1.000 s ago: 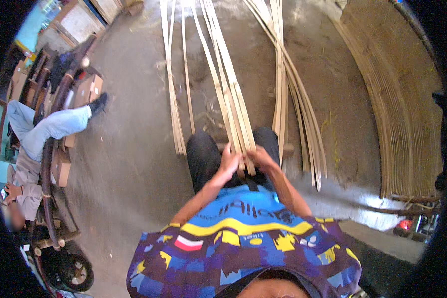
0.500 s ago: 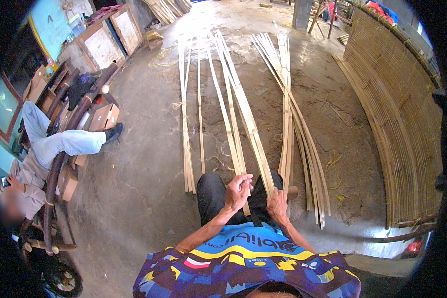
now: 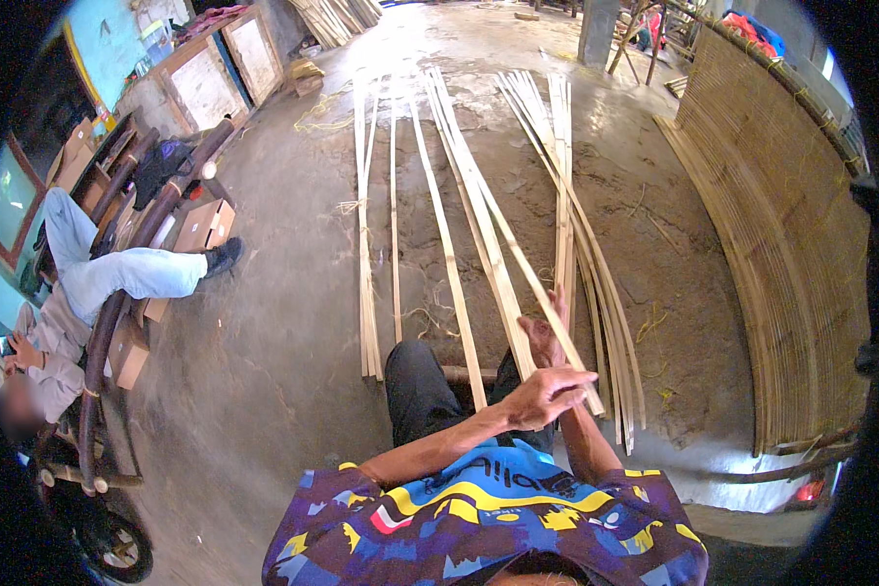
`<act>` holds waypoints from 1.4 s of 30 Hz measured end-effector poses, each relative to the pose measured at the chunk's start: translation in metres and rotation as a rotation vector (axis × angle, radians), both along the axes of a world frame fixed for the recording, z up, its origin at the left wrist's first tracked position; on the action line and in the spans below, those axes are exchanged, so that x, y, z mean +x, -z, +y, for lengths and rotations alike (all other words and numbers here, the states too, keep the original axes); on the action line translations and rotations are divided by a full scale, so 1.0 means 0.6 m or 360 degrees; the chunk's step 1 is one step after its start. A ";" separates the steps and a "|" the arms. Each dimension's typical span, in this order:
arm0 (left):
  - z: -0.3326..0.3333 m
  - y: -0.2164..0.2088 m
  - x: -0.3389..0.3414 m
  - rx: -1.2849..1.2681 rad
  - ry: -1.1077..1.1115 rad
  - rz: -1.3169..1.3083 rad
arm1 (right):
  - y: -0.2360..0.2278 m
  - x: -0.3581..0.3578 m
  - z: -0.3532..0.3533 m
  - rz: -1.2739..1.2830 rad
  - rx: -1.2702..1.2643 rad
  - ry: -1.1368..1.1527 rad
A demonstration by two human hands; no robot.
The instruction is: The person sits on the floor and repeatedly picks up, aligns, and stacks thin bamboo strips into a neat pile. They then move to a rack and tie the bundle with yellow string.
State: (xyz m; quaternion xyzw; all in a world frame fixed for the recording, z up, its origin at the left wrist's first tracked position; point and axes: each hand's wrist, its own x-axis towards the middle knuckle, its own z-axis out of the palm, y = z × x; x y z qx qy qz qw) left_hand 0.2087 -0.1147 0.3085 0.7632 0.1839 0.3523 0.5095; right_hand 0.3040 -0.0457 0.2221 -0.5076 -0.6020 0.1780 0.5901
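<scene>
My left hand (image 3: 549, 397) reaches across to the right, its fingers closed on the near end of a narrow bamboo strip (image 3: 527, 262). That strip slants over my right hand (image 3: 545, 342), whose fingers stretch upward and apart behind it. The right thumb lies against a wider bamboo strip (image 3: 493, 264), which runs down to my lap; part of this hand is hidden. To the left, a single bamboo strip (image 3: 446, 249) ends by my legs. More long, pale strips (image 3: 606, 303) lie on the right, some crossing each other.
A thin bundle of strips (image 3: 365, 264) and a lone strip (image 3: 394, 215) lie on the floor at left. A large slatted bamboo screen (image 3: 752, 234) stands at right. On the left, a person (image 3: 137, 273) reclines on a bamboo bench (image 3: 98, 391) near cardboard boxes (image 3: 205, 227).
My left hand has moved right with the narrow strip, swinging its near end across the wider one. My right hand has shifted forward and its fingers have opened.
</scene>
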 end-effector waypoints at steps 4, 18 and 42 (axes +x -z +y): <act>-0.005 0.011 0.020 -0.0357 -0.0019 -0.0089 | 0.016 0.014 0.007 0.0475 -0.0300 -0.0153; -0.070 0.096 -0.040 -0.0322 -0.0624 0.0099 | -0.068 0.002 -0.028 0.1235 -0.1307 -0.0935; 0.110 0.201 -0.248 -0.1148 -0.1275 0.0052 | 0.046 -0.142 0.058 -0.0351 -0.1111 -0.0741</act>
